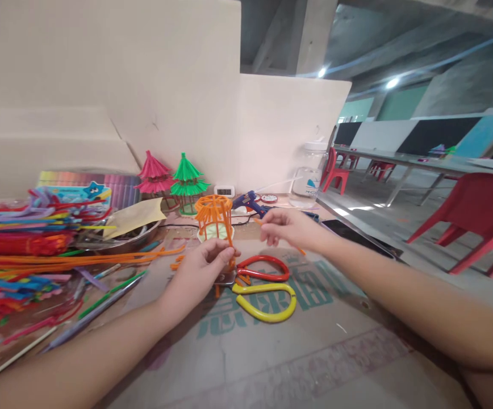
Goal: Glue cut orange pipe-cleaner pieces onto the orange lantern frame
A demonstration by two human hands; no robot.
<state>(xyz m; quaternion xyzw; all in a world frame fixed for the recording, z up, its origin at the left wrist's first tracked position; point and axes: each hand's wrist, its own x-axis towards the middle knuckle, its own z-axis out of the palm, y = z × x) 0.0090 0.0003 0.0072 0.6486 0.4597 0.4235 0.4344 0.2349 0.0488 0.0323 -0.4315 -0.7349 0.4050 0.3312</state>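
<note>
On the worktop [280, 363], near the middle: an orange pipe-cleaner frame [214, 209], upright, beyond the scissors [260, 289] and to the left of the blue glue gun [249, 200].
Left hand [210, 260]: clamped, thumb against fingers, on an orange upright just under the frame, apparently one of its legs.
Right hand [284, 227]: fingers curled together, seemingly pinching an orange strip [257, 221] whose tip pokes out past them; near the frame, not touching it.
Step in hand: by the look of it, adding strips to the frame.
Next move: would likely call for a steady left pinch while the right hand lines its strip up with the uprights, gripped lightly, as such stems probably bend easily.
Frame's look: a ringed top with thin rods running down, gaps between them, and a pale disc [216, 232] showing through; no roof, unlike the pink pagoda [155, 173] and green pagoda [184, 173] behind.
Scissors' place: beside the left fingertips, red and yellow handles pointing right.
</note>
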